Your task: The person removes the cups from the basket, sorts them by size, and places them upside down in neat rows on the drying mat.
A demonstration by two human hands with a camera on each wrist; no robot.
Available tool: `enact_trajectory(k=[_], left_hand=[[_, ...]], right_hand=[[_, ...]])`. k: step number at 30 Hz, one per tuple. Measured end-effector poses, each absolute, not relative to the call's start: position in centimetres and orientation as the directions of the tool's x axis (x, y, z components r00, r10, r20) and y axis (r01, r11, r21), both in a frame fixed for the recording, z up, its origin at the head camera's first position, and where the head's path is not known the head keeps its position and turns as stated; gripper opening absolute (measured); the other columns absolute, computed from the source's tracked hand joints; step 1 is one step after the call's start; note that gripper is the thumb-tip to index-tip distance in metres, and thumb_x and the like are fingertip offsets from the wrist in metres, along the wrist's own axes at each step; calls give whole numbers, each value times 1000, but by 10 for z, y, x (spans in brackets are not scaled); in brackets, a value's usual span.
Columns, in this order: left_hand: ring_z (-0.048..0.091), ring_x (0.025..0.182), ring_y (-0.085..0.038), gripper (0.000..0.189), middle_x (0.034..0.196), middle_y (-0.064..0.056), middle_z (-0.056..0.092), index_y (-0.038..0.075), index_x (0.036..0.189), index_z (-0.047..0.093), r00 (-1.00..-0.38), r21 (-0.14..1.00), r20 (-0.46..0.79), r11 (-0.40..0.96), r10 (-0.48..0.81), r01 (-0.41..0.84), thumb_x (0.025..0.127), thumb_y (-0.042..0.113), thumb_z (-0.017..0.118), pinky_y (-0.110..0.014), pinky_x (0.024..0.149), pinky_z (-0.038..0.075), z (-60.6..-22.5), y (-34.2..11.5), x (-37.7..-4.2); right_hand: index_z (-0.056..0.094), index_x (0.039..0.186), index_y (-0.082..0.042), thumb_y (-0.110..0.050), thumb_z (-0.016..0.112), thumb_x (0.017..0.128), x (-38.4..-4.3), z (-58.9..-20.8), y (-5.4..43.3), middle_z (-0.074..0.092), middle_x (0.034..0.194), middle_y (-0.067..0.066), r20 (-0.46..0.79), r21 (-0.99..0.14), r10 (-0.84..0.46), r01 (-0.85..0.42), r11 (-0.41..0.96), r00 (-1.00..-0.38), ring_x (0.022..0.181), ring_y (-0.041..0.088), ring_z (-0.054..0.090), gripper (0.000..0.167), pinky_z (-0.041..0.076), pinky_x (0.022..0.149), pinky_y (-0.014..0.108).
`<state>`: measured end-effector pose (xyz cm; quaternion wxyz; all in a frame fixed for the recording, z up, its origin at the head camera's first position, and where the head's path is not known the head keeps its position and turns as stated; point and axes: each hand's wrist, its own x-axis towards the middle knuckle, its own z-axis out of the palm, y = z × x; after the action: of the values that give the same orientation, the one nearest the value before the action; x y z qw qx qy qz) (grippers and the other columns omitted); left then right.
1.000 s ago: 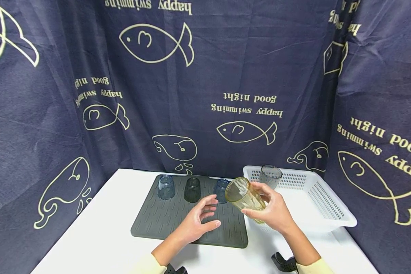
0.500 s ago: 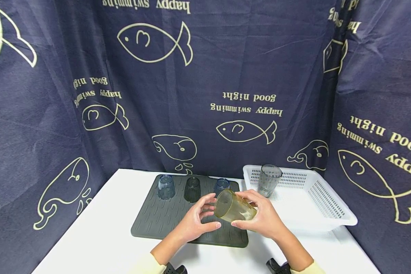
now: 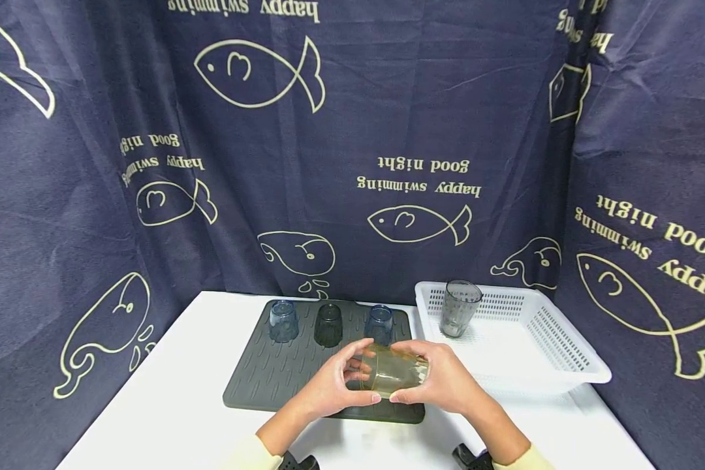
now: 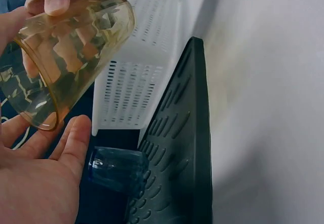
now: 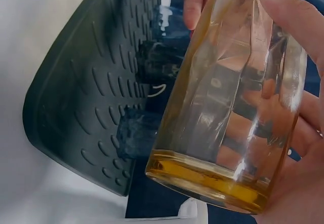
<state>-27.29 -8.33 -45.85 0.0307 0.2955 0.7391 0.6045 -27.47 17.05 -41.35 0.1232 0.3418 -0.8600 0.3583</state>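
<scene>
A yellow-tinted drinking glass [image 3: 396, 373] lies tilted almost sideways above the front of a dark grey drying mat [image 3: 282, 378], its mouth toward my left hand. My right hand [image 3: 440, 378] grips it near the base; the right wrist view shows the thick amber bottom of the glass [image 5: 223, 102]. Curved fingers of my left hand [image 3: 331, 385] are at the rim, thumb apart below; whether they touch it is unclear. In the left wrist view, the left hand [image 4: 40, 183] lies beside the rim of the glass [image 4: 76, 57].
Upside-down on the mat's far side stand a light blue glass [image 3: 284, 321], a dark glass [image 3: 329, 325] and a blue glass [image 3: 379, 324]. A white perforated basket [image 3: 564, 339] at the right holds a clear grey glass [image 3: 461, 308]. A navy fish-print curtain [image 3: 341, 143] surrounds the white table [image 3: 176, 391].
My right hand has brought the yellow glass left and down from beside the basket, turning it nearly sideways. My left hand has stayed almost in place, and the glass's mouth is now at its fingers.
</scene>
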Motion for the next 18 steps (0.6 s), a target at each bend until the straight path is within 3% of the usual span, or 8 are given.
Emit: enact_trajectory(k=[7,18], left_hand=[[64,109,-16,82,136,-16,57,12,151,44,-830,910,316,100,459,402,81,13,86,-30,99,57,-460,-82,-271],[66,109,-21,83,129,-17,59,12,150,46,-838,916,340,50,426,397,77,9,88,-30,99,57,-457,-86,-266]], right_hand=[[72,125,-17,-48,97,62,-273,-412,169,75,117,-8,455,-491,-514,-686,537,-727,101,6,69,75,60,87,35],[71,127,-17,-47,98,61,-268,-411,167,72,124,-12,515,-410,-501,-713,568,-695,112,11,69,78,59,92,34]])
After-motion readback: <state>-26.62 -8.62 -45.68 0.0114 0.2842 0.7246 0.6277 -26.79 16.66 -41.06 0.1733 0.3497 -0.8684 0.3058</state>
